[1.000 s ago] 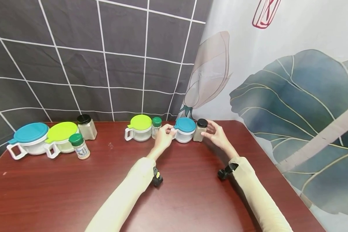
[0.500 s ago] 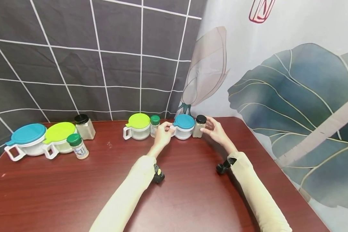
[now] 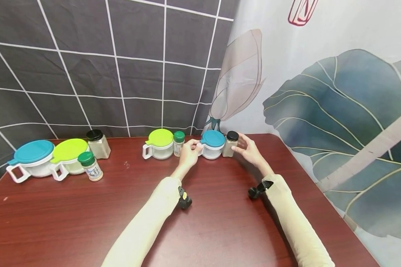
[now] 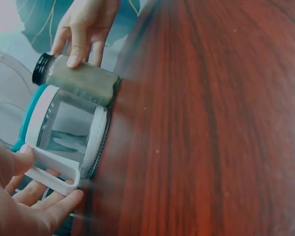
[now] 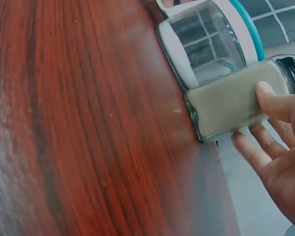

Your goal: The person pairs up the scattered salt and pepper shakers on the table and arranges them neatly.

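Note:
My left hand (image 3: 189,154) holds the white handle (image 4: 56,169) of a clear seasoning jar (image 3: 212,152) with a blue lid (image 3: 213,138). Its thumb lies at the handle's top and the fingers reach under it. My right hand (image 3: 250,151) pinches a square glass spice jar (image 5: 231,104) with a black cap (image 3: 232,135), thumb on the front and fingers on the far side. Pale powder fills the spice jar. Both jars stand upright side by side, touching in the wrist views.
Left of my left hand stand a green-capped shaker (image 3: 178,144) and a lime-lidded jar (image 3: 160,142). Farther left are a larger blue-lidded jar (image 3: 35,157), another lime-lidded jar (image 3: 71,155), a black-capped jar (image 3: 99,144) and a green-capped shaker (image 3: 91,168). A dark gridded curtain (image 3: 140,78) hangs behind the table (image 3: 214,230).
The head view has shifted slightly. Both hands keep their places on the blue-lidded jar's handle and the spice jar; the jars stay where they were.

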A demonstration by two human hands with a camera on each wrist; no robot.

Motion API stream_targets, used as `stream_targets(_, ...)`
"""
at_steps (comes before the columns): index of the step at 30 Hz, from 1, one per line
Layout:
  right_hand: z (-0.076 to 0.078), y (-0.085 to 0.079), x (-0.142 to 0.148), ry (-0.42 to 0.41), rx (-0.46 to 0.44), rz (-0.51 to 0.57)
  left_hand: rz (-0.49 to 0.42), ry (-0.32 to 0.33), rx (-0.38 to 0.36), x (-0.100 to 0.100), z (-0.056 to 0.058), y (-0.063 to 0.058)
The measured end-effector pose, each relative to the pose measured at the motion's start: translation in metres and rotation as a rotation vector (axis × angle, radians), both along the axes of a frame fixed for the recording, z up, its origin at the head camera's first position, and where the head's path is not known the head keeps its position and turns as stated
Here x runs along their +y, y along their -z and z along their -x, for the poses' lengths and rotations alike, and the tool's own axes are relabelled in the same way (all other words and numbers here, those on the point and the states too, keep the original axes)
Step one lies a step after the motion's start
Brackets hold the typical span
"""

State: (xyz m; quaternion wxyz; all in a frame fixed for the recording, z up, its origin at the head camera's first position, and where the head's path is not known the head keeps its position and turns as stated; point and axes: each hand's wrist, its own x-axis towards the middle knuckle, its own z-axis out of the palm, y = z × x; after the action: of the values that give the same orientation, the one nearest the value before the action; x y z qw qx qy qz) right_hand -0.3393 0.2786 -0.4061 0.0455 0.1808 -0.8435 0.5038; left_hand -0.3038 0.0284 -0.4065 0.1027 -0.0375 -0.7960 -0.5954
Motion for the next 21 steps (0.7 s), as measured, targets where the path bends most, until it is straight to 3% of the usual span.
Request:
stream_targets(12, -0.002, 0.0, -0.003, 0.004, -0.031, 0.024, 0.094, 0.036, -0.045, -0.003, -0.006, -0.003)
stream_targets(21, -0.01, -0.009, -0.007, 0.072, 0.043, 0.051, 0.119, 0.084, -0.02, -0.008, -0.012, -0.013)
